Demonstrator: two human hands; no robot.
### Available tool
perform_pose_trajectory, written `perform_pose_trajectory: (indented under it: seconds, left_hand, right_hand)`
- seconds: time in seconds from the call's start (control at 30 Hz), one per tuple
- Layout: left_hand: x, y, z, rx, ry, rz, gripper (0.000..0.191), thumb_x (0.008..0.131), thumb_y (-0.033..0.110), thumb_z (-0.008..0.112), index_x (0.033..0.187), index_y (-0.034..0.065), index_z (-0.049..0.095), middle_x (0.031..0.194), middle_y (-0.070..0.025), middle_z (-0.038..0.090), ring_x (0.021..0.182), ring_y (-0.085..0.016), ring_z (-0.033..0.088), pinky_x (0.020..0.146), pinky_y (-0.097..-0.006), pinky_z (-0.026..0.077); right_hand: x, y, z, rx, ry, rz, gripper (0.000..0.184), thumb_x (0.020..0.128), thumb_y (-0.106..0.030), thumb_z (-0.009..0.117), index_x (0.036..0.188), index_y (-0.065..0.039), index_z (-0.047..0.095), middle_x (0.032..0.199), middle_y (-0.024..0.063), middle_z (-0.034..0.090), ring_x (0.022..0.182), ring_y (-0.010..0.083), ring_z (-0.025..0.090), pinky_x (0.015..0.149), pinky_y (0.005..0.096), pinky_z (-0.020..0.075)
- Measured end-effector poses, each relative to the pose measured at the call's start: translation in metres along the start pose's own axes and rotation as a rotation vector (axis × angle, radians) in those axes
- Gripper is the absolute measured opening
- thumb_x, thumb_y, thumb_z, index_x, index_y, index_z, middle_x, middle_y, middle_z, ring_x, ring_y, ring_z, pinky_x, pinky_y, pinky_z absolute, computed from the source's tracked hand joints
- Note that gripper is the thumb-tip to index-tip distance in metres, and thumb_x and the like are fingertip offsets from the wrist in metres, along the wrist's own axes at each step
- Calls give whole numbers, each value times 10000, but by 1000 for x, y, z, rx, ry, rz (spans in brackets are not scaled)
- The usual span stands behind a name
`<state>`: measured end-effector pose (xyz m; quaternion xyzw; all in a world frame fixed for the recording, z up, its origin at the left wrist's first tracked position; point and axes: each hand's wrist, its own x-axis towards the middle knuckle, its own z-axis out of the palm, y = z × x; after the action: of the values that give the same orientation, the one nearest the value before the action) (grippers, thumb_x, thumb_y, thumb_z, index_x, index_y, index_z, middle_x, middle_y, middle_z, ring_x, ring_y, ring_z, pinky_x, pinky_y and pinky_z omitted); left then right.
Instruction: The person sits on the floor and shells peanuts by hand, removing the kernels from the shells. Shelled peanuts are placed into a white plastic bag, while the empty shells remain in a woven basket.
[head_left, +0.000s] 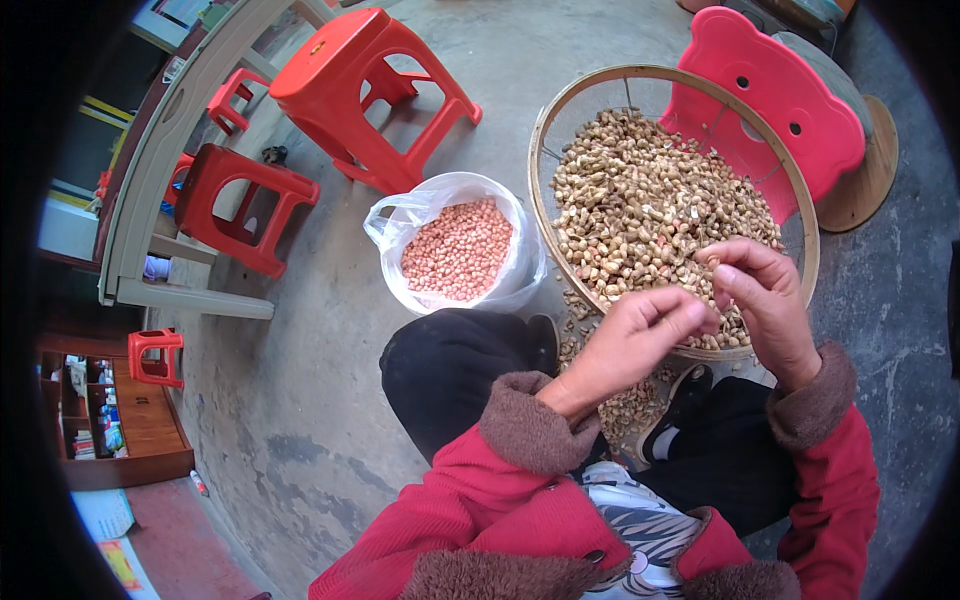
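Observation:
Unshelled peanuts (645, 202) lie heaped in a round, wood-rimmed sieve (551, 217). Over its near edge, my right hand (765, 300) pinches a small peanut piece (712, 262) between thumb and forefinger. Just beside it on the left is my left hand (645, 337), fingers curled together; whether it holds anything is hidden. Left of the sieve stands a container lined with a white plastic bag (529, 259), holding shelled pink peanut kernels (457, 251). Empty-looking shells (630, 409) are scattered on the floor between my feet.
A pink chair back (795, 97) stands behind the sieve beside a round wooden board (862, 172). Red plastic stools (375, 90) and a pale table frame (195, 300) are at the left. My knees flank the shells on the concrete floor (300, 390).

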<state>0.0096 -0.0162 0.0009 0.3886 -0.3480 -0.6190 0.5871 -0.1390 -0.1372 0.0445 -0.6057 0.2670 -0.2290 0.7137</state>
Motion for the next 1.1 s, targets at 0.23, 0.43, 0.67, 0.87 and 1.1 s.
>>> perform_pose_trajectory:
  seconds: [0.23, 0.43, 0.67, 0.87, 1.1]
  left_hand:
    - [2, 0, 1, -142, 265, 99, 205, 961, 214, 682, 1031, 27, 637, 862, -1, 653, 747, -49, 585, 677, -188, 487]
    - [0, -1, -3, -165, 224, 41, 194, 932, 195, 718, 997, 18, 673, 809, 15, 653, 670, -30, 562, 588, -172, 449]
    - [0, -5, -1, -142, 265, 57, 177, 933, 193, 716, 973, 23, 686, 782, 10, 661, 641, -25, 565, 546, -163, 439]
    - [0, -4, 2, -123, 270, 50, 178, 948, 193, 696, 969, 16, 687, 787, 0, 671, 653, -32, 588, 567, -165, 469]
    - [2, -4, 4, -242, 295, 19, 219, 958, 204, 683, 1063, 13, 700, 863, -6, 692, 722, -44, 619, 669, -179, 524]
  right_hand:
    - [-3, 2, 13, -421, -84, -271, 201, 898, -36, 657, 1085, 5, 714, 854, 17, 611, 743, 75, 555, 644, 239, 431]
    - [-5, 1, 18, -676, -76, -453, 229, 839, 7, 646, 1053, -21, 721, 769, 60, 597, 644, 125, 565, 580, 270, 437]
    - [-7, 3, 25, -733, 4, -507, 259, 804, 44, 637, 1035, -34, 726, 758, 62, 594, 621, 148, 573, 560, 279, 448]
    - [-6, 8, 26, -755, 62, -546, 265, 790, 58, 636, 1019, -35, 729, 751, 62, 590, 644, 156, 587, 568, 282, 455]
    - [-2, 2, 19, -738, 24, -497, 225, 818, 61, 641, 1011, -20, 722, 817, 80, 616, 691, 153, 607, 592, 273, 473]
